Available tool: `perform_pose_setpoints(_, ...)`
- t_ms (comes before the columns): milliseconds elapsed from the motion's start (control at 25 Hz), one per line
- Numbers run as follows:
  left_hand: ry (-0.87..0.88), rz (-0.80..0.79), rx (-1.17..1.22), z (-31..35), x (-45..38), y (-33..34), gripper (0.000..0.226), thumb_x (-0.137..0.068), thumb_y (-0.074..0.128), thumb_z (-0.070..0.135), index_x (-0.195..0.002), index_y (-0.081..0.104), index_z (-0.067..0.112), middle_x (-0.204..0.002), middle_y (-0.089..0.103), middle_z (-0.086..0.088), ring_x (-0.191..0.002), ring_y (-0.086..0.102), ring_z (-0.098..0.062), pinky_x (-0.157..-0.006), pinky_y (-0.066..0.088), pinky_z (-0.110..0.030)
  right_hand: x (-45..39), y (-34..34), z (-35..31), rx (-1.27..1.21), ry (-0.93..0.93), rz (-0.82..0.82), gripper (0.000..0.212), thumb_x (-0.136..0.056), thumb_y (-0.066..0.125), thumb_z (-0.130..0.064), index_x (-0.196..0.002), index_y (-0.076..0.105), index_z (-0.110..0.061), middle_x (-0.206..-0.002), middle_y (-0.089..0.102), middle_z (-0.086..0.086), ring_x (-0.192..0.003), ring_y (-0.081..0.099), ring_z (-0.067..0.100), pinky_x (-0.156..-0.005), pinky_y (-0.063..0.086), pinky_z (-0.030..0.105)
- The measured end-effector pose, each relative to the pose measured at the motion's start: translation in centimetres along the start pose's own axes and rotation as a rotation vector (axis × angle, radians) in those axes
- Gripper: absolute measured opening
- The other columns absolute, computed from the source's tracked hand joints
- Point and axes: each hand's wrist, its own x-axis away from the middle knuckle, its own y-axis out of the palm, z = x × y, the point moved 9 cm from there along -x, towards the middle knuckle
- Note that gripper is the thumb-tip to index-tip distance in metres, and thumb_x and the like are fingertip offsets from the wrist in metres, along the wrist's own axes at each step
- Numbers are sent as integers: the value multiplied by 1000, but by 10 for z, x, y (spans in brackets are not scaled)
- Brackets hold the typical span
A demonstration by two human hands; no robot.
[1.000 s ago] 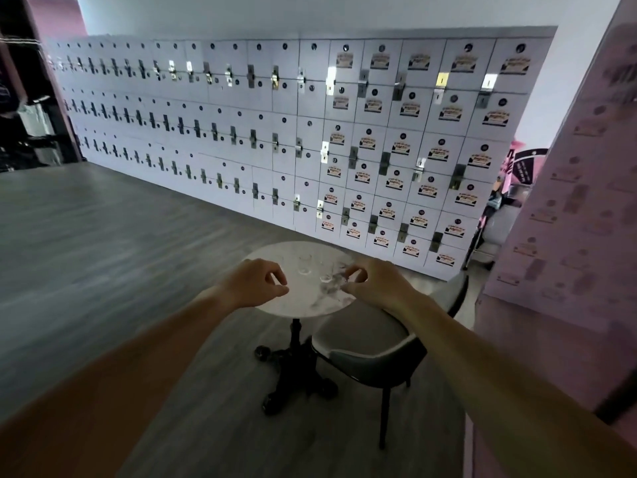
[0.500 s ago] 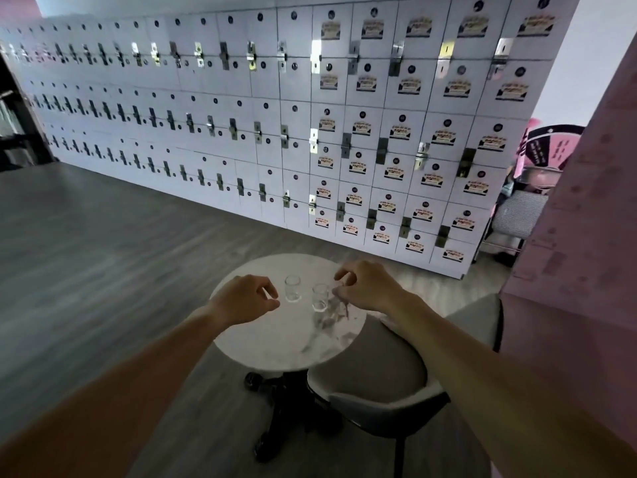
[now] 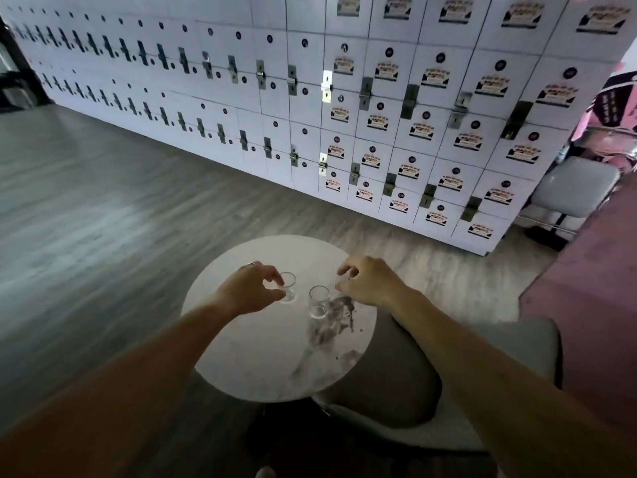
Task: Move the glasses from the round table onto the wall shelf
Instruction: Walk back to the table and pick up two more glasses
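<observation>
A round white marble table (image 3: 262, 360) stands in front of me. Two small clear glasses are upright on it: the left glass (image 3: 289, 288) and the middle glass (image 3: 319, 302). My left hand (image 3: 251, 288) has its thumb and forefinger pinched on the left glass's near side, and the glass rests on the table. To the right of the middle glass, without touching it, is my right hand (image 3: 370, 282) with curled fingers. I cannot see whether anything sits under its fingertips. No wall shelf is in view.
A wall of white lockers (image 3: 379, 132) runs across the back. A grey padded chair (image 3: 410, 388) is tucked under the table's right side. A pink wall (image 3: 593, 305) stands at the right, with another grey chair (image 3: 575, 188) beyond it. Wood floor (image 3: 86, 236) lies to the left.
I have come closer and now look more steeply down on the table. My left hand has reached forward and closed on the left glass. My right hand stays beside the middle glass.
</observation>
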Motion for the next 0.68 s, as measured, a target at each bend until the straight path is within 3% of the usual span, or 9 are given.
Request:
perform_pose_setpoints(160,-50,-81,50,-26,-45,42,34,-80,75,38,-112,67,28,-115,57,1,-93,64,-17,-92,46,-30,-44,30,28,-10,50,-46,38,-77,67,-42,-112,69,-27,-115,67,0,-99,63,17,-90,55,35)
perform_pose_setpoints(240,-56,-119,51,-42,-72,65,40,-80,75,33,-119,64,27,-121,54,0,-106,62,-19,-90,40,-27,-71,46,43,-18,79,-51,40,-76,65,-43,-112,69,-28,-116,66,-1,-105,61,18,-94,53,36)
perform_pose_setpoints(320,-52,-125,57,-58,-98,86,46,-79,75,32,-122,61,25,-129,53,-3,-120,56,-22,-99,41,-31,-93,68,60,-28,124,-82,38,-78,64,-41,-114,68,-28,-117,63,-3,-111,58,18,-97,50,37)
perform_pose_setpoints(480,-102,-87,99,-93,-140,126,50,-79,75,31,-125,59,21,-138,47,-8,-125,53,-30,-105,44,-44,-131,123,87,-91,178,-154,33,-82,68,-35,-114,68,-24,-114,62,-4,-102,59,14,-87,48,27)
perform_pose_setpoints(680,-97,-77,33,-121,-169,167,34,-84,71,27,-117,68,21,-143,46,-9,-128,49,-35,-104,40,-41,-149,185,106,-77,179,-238,33,-83,70,-44,-111,68,-27,-111,51,-1,-94,56,15,-84,45,26)
